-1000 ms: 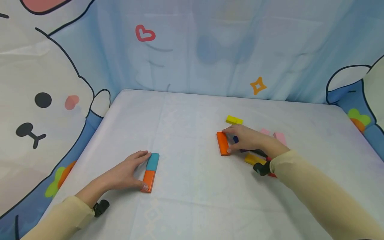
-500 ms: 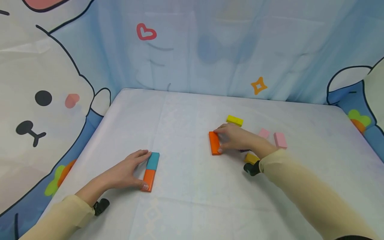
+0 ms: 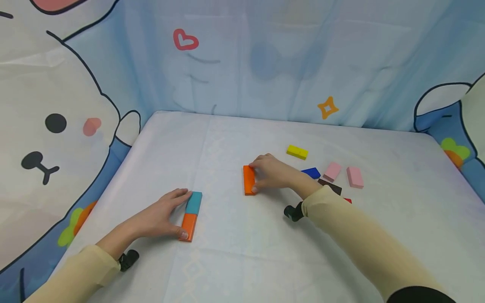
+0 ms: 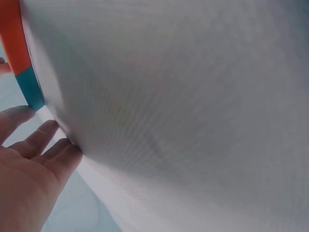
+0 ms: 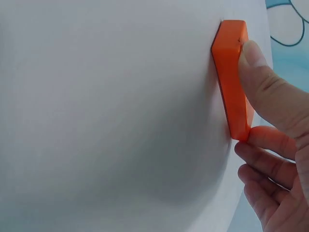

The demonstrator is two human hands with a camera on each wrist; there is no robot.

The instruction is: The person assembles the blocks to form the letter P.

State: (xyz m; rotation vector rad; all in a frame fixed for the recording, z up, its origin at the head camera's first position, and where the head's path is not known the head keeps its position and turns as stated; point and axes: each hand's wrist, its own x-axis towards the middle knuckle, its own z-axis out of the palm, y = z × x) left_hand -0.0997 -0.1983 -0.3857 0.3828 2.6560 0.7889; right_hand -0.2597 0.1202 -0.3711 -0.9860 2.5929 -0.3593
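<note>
A teal block [image 3: 193,203] and an orange block [image 3: 188,227] lie end to end on the table at the left. My left hand [image 3: 161,216] holds this pair, forefinger at the teal end and thumb at the orange one; the left wrist view shows a fingertip against the teal block [image 4: 32,89]. Nearer the middle, a second orange block [image 3: 249,180] lies on the cloth. Across its length my right hand [image 3: 274,173] pinches it, with the thumb at the near end and the forefinger at the far end, as the right wrist view confirms on the orange block [image 5: 231,82].
Beyond the right hand lies a yellow block [image 3: 297,152]. To its right are a blue block [image 3: 311,173], two pink blocks, one being the pink block [image 3: 355,177], a dark block [image 3: 329,186] and a red one [image 3: 347,200] partly behind the sleeve. A printed cloth backdrop [image 3: 242,75] rises behind.
My right hand has slid the orange block leftward across the table, away from the other blocks, uncovering the blue and dark ones. The left hand and its pair have stayed put.
</note>
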